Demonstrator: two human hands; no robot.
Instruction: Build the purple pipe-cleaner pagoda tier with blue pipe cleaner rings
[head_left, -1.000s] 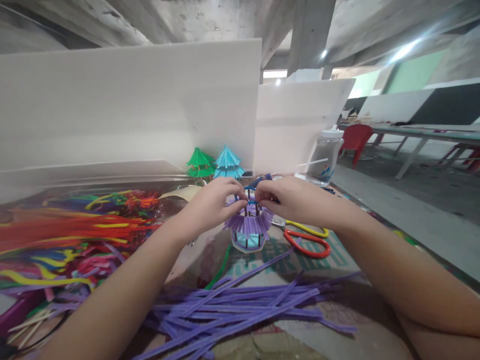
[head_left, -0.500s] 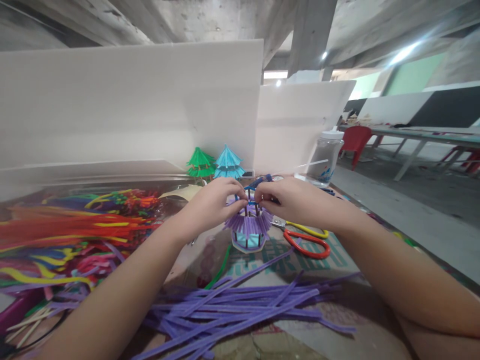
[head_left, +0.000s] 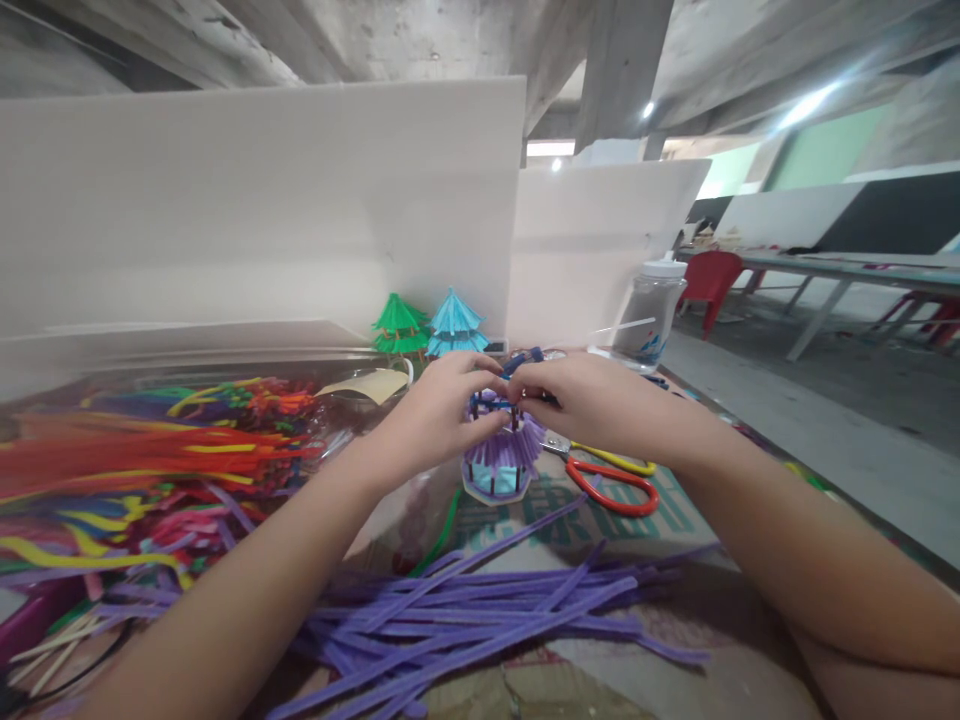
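Observation:
A small purple pavilion model [head_left: 501,452] with dark posts and a pale blue inside stands on the cardboard in front of me. My left hand [head_left: 463,400] reaches its upper frame from the left, fingers curled round the top. From the right, my right hand [head_left: 559,392] pinches at the same upper frame, where a blue strip [head_left: 491,403] runs between the posts. The fingertips hide most of the top, so the exact grip of each hand is partly covered. Purple pipe cleaners [head_left: 480,630] lie in a loose pile nearer to me.
Scissors [head_left: 613,490] with red and yellow handles lie right of the model. Bundles of coloured pipe cleaners [head_left: 127,450] fill the left side. Green [head_left: 401,325] and light blue [head_left: 455,325] pavilion models stand behind, with a clear bottle [head_left: 646,320] at the back right.
My left hand has shifted slightly right and over the model's top, covering more of its left side. My right hand stays nearly in place.

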